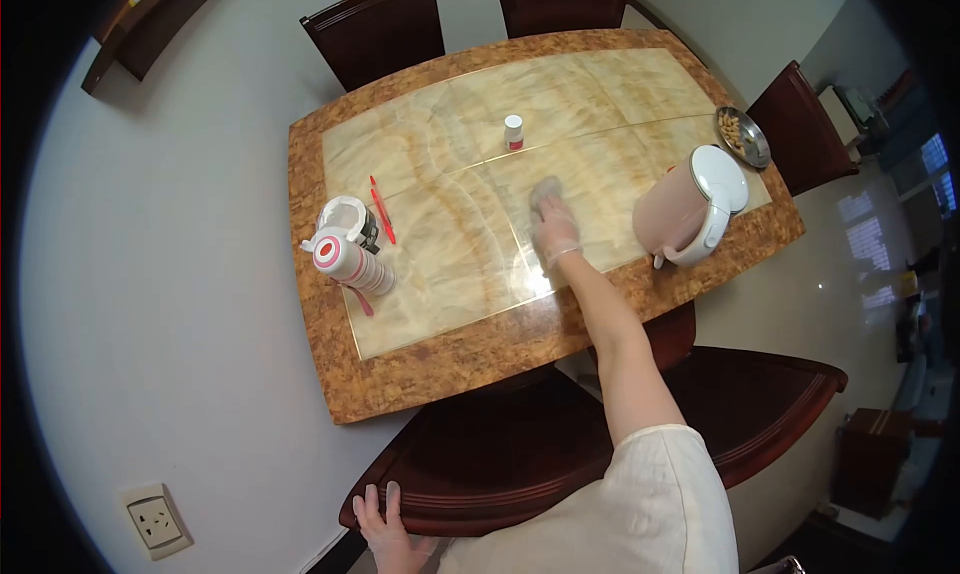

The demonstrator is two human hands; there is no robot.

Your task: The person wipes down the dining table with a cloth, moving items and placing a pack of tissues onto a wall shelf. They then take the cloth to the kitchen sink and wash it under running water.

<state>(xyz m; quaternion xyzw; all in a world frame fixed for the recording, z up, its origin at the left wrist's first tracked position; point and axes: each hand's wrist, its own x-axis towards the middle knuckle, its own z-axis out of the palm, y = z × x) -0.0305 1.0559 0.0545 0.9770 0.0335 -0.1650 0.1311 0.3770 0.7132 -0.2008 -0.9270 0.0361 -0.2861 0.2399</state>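
My right hand (556, 236), in a clear thin glove, reaches out over the marble-patterned table (440, 319). Its fingers press a small grey cloth (546, 188) flat against the tabletop; the cloth is slightly blurred. A small white bottle (513, 126) with a red label stands upright beyond it, and a pink kettle (672, 212) with a white lid and handle is to its right. My left hand (387, 530), also gloved, rests with fingers spread on the top edge of a dark wooden chair (480, 499), holding nothing.
On the table's left side are a pink-and-white thermos (352, 264), a white roll-like container (345, 216) and red pens (383, 214). A metal bowl (742, 139) of yellowish pieces sits at the right edge. Dark chairs (375, 29) surround the table; a wall (190, 274) is close on the left.
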